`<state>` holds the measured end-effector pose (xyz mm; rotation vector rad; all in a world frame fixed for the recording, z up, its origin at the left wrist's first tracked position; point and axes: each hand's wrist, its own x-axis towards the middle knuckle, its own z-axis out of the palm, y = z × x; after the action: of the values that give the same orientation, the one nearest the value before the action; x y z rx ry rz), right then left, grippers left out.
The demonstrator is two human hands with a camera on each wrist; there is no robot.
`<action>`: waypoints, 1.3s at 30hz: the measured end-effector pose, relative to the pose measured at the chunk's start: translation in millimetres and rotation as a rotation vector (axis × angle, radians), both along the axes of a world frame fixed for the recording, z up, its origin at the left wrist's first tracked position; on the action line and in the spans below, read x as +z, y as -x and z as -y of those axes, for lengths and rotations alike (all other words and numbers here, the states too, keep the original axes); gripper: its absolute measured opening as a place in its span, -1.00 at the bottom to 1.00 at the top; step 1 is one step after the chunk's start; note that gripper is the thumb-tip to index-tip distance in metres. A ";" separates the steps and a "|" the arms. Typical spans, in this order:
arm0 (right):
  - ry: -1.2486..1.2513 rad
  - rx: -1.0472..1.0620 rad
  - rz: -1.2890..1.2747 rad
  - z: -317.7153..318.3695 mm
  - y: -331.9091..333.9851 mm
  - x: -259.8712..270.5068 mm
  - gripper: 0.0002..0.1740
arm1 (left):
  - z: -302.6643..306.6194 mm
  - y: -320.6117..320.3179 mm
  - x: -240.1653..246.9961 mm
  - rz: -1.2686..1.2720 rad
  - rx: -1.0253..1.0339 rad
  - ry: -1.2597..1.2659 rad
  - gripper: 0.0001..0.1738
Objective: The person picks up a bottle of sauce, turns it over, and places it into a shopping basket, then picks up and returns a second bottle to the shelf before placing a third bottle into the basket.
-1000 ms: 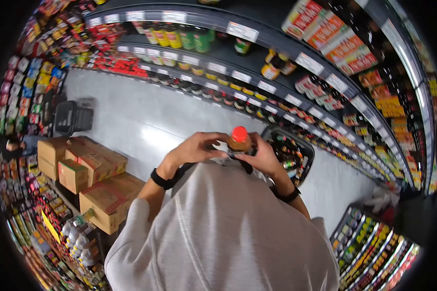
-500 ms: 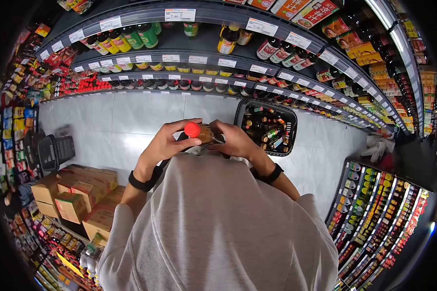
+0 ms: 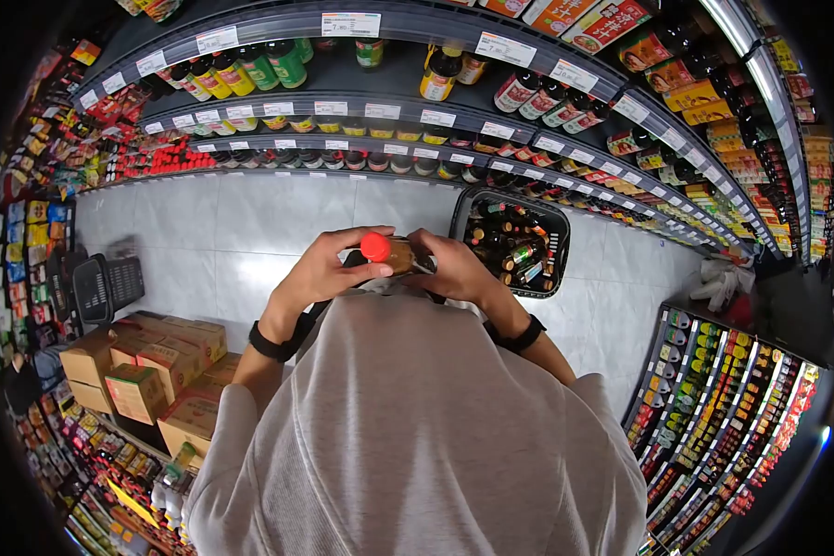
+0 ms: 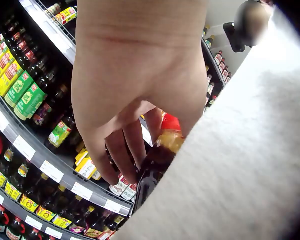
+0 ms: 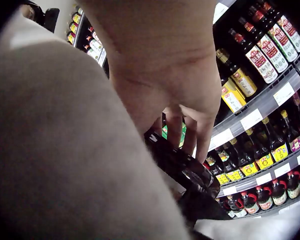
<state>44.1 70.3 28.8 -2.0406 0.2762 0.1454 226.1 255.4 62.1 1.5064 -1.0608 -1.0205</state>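
At the left of the frame a black basket (image 3: pixel 109 287) stands on the grey floor (image 3: pixel 278 213), and below it a stack of at least four cardboard boxes (image 3: pixel 162 366). Across the top runs a long shelf unit (image 3: pixel 394 85); at its upper left stand two green-labelled bottles (image 3: pixel 287 69) in the front row, with yellow-labelled ones beside them. Near the centre, the left hand (image 3: pixel 322 266) curls its fingers round the cap end of one red-capped bottle (image 3: pixel 398 256), held above the floor. Its long axis runs roughly left to right, cap toward the left and base toward the right hand (image 3: pixel 459 269), whose fingers grasp that end. Both hands cover part of it, and the grey sleeve (image 4: pixel 240 150) blocks more in the left wrist view. Right of centre sits one black crate (image 3: pixel 461 218) of bottles, too crowded to count; farther right, one white bag (image 3: pixel 721 283) and a slanted rack (image 3: pixel 713 408).
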 end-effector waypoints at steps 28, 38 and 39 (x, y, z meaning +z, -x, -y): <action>0.089 -0.073 -0.175 -68.7 -63.3 5.9 -0.35 | -67.8 -60.8 -36.9 -0.343 0.174 0.047 -0.58; 0.009 -0.181 -0.115 -111.9 -38.4 27.0 -0.37 | -70.1 -56.2 -21.3 -0.306 0.179 0.012 -0.58; -0.002 -0.208 -0.098 -114.2 -32.7 26.9 -0.37 | -71.0 -50.0 -23.3 -0.297 0.199 0.006 -0.57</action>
<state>76.8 184.5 55.7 -1.9917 0.5465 0.1172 276.0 326.4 38.8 1.3732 -0.6913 -1.0586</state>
